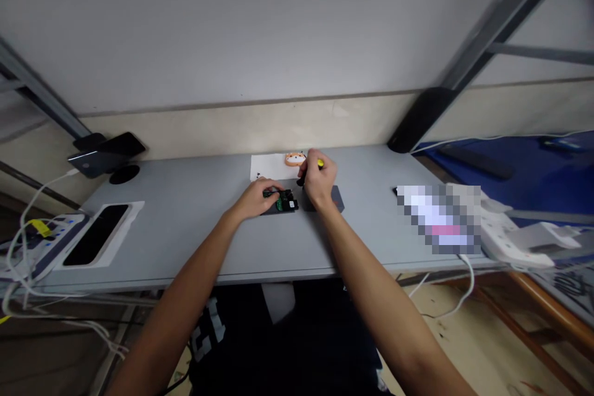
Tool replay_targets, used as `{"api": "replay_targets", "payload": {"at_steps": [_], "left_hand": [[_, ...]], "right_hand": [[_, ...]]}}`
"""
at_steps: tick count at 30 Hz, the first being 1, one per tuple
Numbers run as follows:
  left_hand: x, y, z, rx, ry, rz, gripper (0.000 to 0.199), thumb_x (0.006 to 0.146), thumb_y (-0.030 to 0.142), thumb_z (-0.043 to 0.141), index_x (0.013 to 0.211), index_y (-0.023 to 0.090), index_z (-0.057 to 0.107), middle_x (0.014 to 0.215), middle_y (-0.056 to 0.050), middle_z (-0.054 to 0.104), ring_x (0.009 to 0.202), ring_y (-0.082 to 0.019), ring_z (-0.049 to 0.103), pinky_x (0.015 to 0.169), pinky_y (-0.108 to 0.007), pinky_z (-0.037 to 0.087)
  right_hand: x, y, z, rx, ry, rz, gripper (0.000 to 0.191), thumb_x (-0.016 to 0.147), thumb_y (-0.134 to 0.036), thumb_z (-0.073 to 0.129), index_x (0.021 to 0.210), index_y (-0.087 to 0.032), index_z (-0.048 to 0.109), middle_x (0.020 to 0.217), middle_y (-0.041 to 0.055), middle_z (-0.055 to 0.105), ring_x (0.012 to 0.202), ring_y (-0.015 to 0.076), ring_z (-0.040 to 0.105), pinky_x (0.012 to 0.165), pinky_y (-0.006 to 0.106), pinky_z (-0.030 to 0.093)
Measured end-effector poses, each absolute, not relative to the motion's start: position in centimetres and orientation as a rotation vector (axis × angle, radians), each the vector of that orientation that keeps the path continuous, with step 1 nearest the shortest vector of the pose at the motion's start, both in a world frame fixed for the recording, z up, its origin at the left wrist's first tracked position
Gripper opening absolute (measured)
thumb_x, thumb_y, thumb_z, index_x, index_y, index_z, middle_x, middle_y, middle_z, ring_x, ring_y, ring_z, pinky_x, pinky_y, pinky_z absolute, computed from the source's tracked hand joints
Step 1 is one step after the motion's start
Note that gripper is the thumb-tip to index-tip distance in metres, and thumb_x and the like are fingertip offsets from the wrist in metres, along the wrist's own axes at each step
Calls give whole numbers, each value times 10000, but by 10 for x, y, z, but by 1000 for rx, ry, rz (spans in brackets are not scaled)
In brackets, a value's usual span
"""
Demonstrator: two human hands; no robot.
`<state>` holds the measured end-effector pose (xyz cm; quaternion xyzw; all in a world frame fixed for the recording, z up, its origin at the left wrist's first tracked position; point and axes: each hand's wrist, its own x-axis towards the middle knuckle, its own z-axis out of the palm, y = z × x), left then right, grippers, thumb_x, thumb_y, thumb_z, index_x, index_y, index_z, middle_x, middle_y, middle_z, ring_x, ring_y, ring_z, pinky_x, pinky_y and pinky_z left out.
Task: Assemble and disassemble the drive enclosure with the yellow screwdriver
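Observation:
My left hand (253,199) has its fingers curled over the edge of an opened electronic device, whose green and black circuit board (284,202) shows in a dark shell. Closed round a screwdriver with a yellow and black handle (320,163), my right hand (319,179) is just right of the board. The screwdriver's tip points down and left to the board; whether it touches is too small to tell. Under my right hand lies a flat dark grey panel (338,199), partly covered. Tiny dark bits, perhaps screws, lie on a white paper (266,164) behind the device.
An orange and white animal-face item (294,159) sits on the paper. On the left are a black-screened phone (97,235), a propped-up phone (109,153) and a power strip (60,241). A blurred-out phone (434,219) and white power strip (505,232) lie right. The desk's front edge (278,276) is near my body.

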<state>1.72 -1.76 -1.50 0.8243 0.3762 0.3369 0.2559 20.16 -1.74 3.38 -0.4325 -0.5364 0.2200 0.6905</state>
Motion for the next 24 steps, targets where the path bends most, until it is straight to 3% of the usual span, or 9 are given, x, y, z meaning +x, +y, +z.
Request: {"api": "replay_targets", "payload": {"at_steps": [24], "left_hand": [[16,-16,-15,2293,985,883,265,890,121,605,1095,226,734,1135,-41,755,1060,-220,649,1015,-417,479]], "right_hand": [[202,-21,38,-974,-1206,505,511,1008,-412,488,536,-220,528,480,-22,531,476,122,484,547,281,393]]}}
